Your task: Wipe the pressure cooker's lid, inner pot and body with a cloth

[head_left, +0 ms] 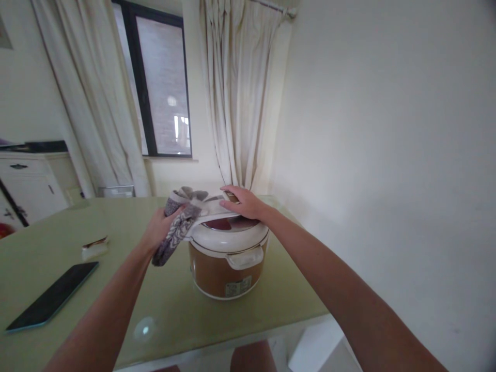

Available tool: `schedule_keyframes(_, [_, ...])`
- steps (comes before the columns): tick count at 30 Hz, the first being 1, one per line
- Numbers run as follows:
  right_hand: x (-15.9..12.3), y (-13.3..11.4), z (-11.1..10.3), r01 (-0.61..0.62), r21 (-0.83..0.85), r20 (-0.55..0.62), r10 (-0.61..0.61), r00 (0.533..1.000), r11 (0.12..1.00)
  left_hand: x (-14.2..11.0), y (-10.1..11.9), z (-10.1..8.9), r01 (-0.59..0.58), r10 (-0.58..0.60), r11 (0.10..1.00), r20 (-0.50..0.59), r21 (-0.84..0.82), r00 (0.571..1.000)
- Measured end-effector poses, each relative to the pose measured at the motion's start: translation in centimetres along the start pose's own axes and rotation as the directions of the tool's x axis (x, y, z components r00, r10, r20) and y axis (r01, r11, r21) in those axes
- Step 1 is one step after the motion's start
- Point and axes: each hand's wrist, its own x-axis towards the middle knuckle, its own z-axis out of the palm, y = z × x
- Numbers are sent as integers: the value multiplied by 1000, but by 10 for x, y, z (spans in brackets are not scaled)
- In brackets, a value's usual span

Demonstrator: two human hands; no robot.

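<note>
A rice cooker (228, 271) with a brown body and white lid stands upright on the green table. My left hand (165, 225) is closed on a grey-and-white patterned cloth (180, 227), bunched against the left side of the lid. On top, my right hand (248, 204) grips the cooker's white carrying handle (211, 209), thumb in front and fingers behind. The handle crosses above the shiny centre of the lid (228, 223). My fingers hide part of the handle, and the cloth covers its left end.
A dark tablet-like slab (54, 294) lies on the green table (163, 310) at left, with a small white packet (95, 249) behind it. A plain wall (387, 129) rises close on the right. Curtains (236, 103) and a window (165, 88) are behind the table.
</note>
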Motion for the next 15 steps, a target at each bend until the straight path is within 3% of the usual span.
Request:
schedule_keyframes(4, [-12,15,-19,96,-58,47,-94,995,994,-41,5,18,-18,30,996,-133,87,991])
schedule_keyframes(8, [-22,9,-36,45,-316,79,-21,997,948,-61,3,32,-47,67,994,-204,100,977])
schedule_keyframes(12, [-18,-25,-25,-159,-543,39,214,976,824,-52,-12,36,-72,46,990,-204,-120,978])
schedule_keyframes(15, [-4,-49,-9,-371,-590,-85,402,912,717,-40,-29,41,-29,-27,949,-171,-315,985])
